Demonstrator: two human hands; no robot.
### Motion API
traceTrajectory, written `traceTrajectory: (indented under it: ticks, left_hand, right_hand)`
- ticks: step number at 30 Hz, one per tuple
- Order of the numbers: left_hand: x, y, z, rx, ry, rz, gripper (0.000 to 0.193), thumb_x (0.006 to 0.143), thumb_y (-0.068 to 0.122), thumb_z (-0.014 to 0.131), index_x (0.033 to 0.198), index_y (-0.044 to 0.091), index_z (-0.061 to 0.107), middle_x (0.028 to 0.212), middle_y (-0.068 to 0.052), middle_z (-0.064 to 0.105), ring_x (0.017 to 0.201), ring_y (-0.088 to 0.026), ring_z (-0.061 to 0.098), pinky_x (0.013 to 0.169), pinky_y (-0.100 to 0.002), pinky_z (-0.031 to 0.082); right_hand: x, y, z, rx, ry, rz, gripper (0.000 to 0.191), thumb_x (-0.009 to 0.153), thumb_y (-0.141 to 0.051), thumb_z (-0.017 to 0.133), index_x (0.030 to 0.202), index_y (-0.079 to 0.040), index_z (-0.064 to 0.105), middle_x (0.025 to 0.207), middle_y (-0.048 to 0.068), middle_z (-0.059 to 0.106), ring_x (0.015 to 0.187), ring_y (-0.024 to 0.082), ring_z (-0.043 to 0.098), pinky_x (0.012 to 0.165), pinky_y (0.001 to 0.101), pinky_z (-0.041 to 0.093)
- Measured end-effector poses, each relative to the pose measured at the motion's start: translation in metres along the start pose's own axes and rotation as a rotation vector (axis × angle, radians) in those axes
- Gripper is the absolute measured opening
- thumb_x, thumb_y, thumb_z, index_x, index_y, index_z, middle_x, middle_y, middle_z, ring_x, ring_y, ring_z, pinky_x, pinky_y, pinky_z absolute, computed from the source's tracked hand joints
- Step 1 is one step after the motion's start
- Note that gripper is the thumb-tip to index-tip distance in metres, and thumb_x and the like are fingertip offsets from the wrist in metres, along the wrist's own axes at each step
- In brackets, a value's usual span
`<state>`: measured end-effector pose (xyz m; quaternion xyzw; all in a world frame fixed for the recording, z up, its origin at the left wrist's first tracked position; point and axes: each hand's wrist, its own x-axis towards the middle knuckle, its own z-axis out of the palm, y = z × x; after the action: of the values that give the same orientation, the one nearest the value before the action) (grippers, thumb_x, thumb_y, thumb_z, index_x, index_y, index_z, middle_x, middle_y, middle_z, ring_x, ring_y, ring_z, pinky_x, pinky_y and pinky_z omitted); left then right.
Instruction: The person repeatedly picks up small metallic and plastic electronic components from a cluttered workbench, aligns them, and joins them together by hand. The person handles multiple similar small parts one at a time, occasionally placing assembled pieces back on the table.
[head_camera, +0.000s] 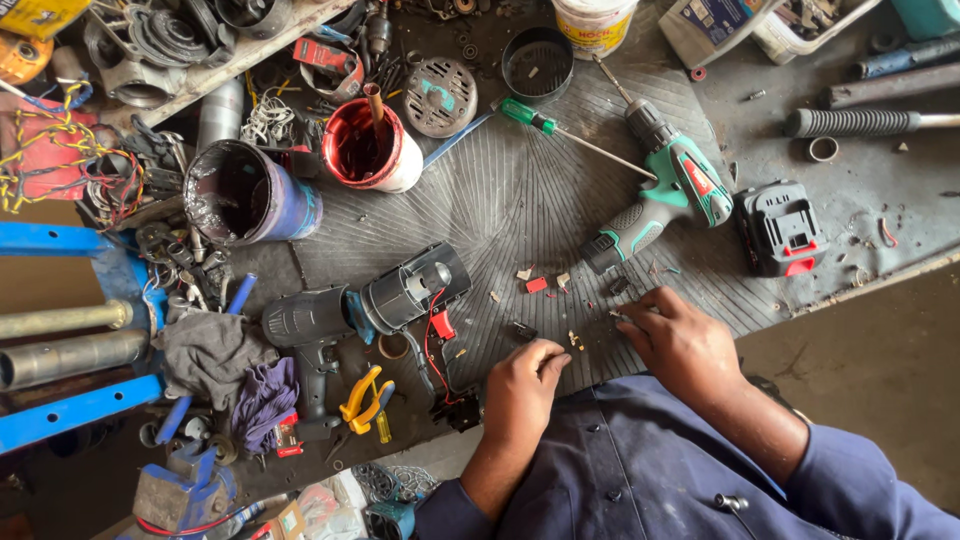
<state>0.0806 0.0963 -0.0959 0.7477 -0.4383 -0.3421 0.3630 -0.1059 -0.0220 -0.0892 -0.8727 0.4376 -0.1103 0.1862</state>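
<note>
My left hand (523, 385) rests on the ribbed black mat (520, 200), its fingers curled over a small black part (524, 329). My right hand (675, 335) lies to its right, fingertips pinching something tiny near the mat's front edge; what it is cannot be made out. A dismantled black drill (350, 315) with its motor exposed and red wires (436, 340) trailing lies just left of my left hand. Small red and white bits (540, 282) are scattered beyond my hands.
A green cordless drill (665, 190) and its black battery (780, 228) lie at the far right. A green screwdriver (560, 130), a red-stained cup (368, 148), a dark can (245, 192), yellow pliers (365, 400), rags (215, 350) and a blue vise (70, 330) crowd the left.
</note>
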Motion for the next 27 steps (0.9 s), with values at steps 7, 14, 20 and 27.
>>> traceTrajectory:
  ticks: [7,14,20,27]
  left_hand:
    - [0.009,0.003,0.004,0.022,0.059,0.02,0.011,0.088,0.009,0.076,0.097,0.005,0.072,0.092,-0.011,0.074,0.08,-0.031,0.073,0.067,-0.038,0.058]
    - [0.015,0.005,0.002,-0.054,0.041,-0.057,0.011,0.088,0.006,0.074,0.099,0.004,0.072,0.091,-0.01,0.076,0.078,-0.023,0.076,0.065,-0.034,0.059]
    - [0.015,0.003,-0.001,-0.181,0.006,-0.212,0.031,0.086,0.004,0.073,0.116,0.005,0.065,0.096,-0.009,0.077,0.082,-0.019,0.077,0.065,-0.03,0.06]
    - [-0.007,-0.01,-0.016,-0.385,-0.119,-0.147,0.034,0.086,0.006,0.079,0.118,0.002,0.068,0.103,-0.007,0.076,0.09,-0.018,0.077,0.071,-0.029,0.062]
  right_hand:
    - [0.014,0.005,0.002,0.063,-0.031,0.015,0.017,0.087,-0.031,0.073,0.095,-0.017,0.08,0.095,-0.001,0.068,0.071,0.023,0.07,0.062,0.0375,0.057]
    - [0.021,0.005,-0.001,0.128,-0.032,-0.066,0.015,0.085,-0.025,0.077,0.094,-0.014,0.078,0.097,0.001,0.07,0.071,0.023,0.071,0.061,0.0364,0.057]
    - [0.018,-0.001,0.002,0.262,-0.053,-0.072,0.016,0.083,-0.022,0.077,0.097,-0.012,0.078,0.099,0.0,0.075,0.072,0.021,0.072,0.062,0.0336,0.057]
    - [0.004,-0.018,0.011,0.541,-0.271,0.157,0.021,0.078,-0.017,0.082,0.097,-0.009,0.08,0.094,0.002,0.077,0.058,0.014,0.069,0.055,0.0284,0.056]
